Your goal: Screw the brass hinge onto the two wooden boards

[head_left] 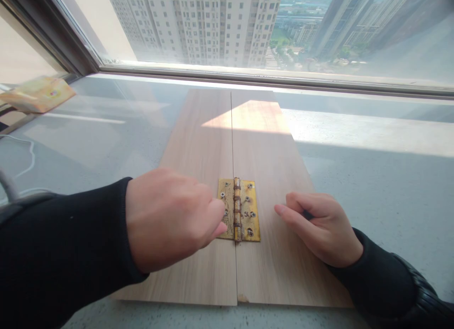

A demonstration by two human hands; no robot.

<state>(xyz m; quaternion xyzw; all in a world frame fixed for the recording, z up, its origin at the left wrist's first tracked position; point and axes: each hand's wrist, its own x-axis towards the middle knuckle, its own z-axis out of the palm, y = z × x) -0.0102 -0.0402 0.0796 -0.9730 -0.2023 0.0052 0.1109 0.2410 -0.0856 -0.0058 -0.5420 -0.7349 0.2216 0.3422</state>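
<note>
A worn brass-coloured butt hinge (237, 208) lies flat across the seam between two pale wooden boards (198, 144). Several cross-head screws (250, 186) show in both of its leaves, some standing crooked. My left hand (173, 218) is closed over the lower part of the left leaf, thumb and fingers pressed together; whatever it pinches is hidden. On the right board (266, 154), my right hand (319, 227) is beside the hinge, apart from it, with fingers curled and thumb against them. Its palm is turned out of sight, so any content is hidden.
Both boards lie on a speckled pale sill (372, 201) below a large window (227, 31). A yellowish block-like object (40, 93) sits at the far left, and a white cable (32, 154) runs along the left side. A chip marks the right board's near edge.
</note>
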